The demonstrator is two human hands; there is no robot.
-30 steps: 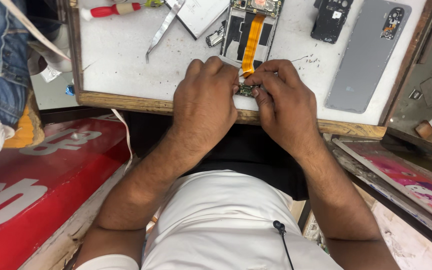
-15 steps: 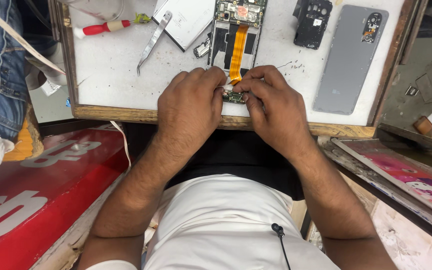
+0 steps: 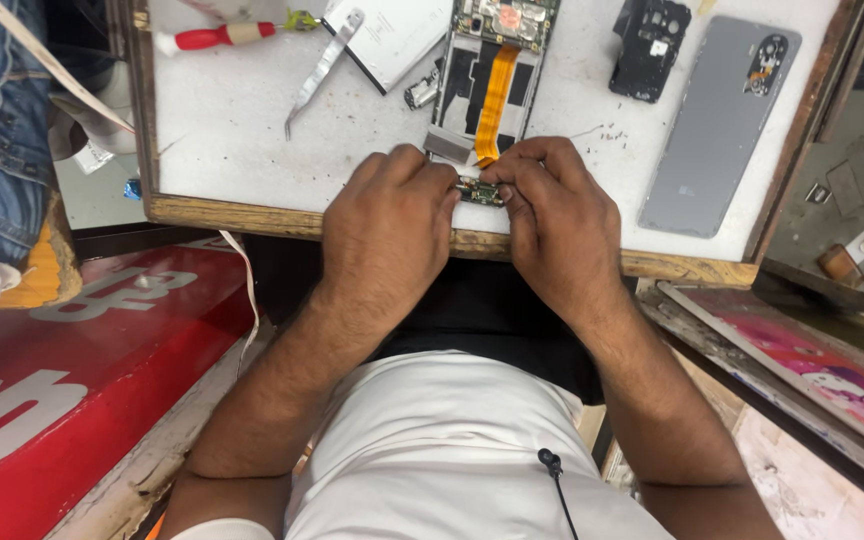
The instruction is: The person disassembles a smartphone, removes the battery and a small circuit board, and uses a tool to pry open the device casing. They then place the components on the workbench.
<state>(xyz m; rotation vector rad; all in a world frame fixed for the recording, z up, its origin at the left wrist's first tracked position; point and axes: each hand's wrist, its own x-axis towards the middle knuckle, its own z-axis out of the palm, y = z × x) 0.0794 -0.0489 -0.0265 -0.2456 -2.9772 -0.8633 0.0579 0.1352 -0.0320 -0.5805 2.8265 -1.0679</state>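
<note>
**A:** Start at the left. What lies there?

**B:** A red-handled screwdriver (image 3: 214,37) at the far corner of the desk (image 3: 222,150), with metal tweezers (image 3: 320,72) just right of it. Neither is touched. Against the earlier pictures they sit lower and more to the left in view, but so does everything else on the desk, so the head has shifted, not the tools.

**A:** And the hands?

**B:** The left hand (image 3: 384,235) is curled, fingertips pressed onto the small green circuit board (image 3: 479,192) at the near end of the opened phone (image 3: 487,85). The right hand (image 3: 557,235) meets it from the other side, thumb and forefinger pinched at the board just below the orange flex cable (image 3: 495,100). Both are nearly closed around that one part; how firmly each grips it I cannot tell.

**A:** Any change there?

**B:** Hardly. The fingers stay bunched on the same spot as half a second ago, the knuckles a shade closer together. I judge the work is still fine seating or freeing of that board, not a new step.

**A:** Further right?

**B:** A black inner cover (image 3: 650,48), then the grey back panel (image 3: 720,125), both lying apart from the hands and unmoved.
</note>
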